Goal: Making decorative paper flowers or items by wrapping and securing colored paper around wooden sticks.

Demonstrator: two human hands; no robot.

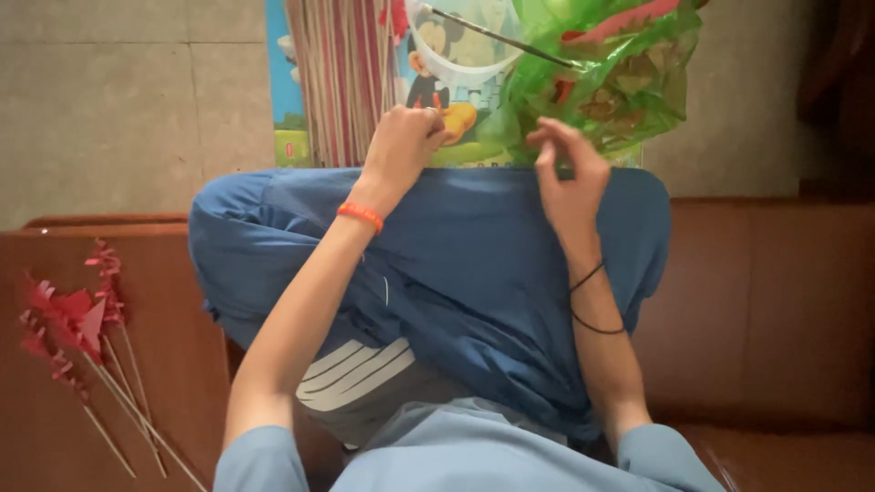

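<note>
Brown leather couch (766, 301) under me, grey tiled floor (118, 100) beyond my knees. Sitting cross-legged in blue trousers (474, 264).

My left hand (401, 146) is curled over the far edge of my knee, fingers pinched together on something small; can't tell what it is from this angle. Orange band on that wrist.

My right hand (570, 169) hovers half open just above the knee, fingers loosely bent, holding nothing I can make out. It sits right at the lower edge of the crumpled green cellophane bag (620, 73), which lies on the floor with red and brown scraps inside. Two thin black bands on that wrist.

Between the hands, on the floor: colourful cartoon-printed mat (428, 100), a bundle of thin striped sticks (342, 82), a clear plastic tub (456, 46) with a thin dark rod across its rim.

Red paper flowers on wooden sticks (77, 337) lie on the couch to my left, well apart from both hands.
</note>
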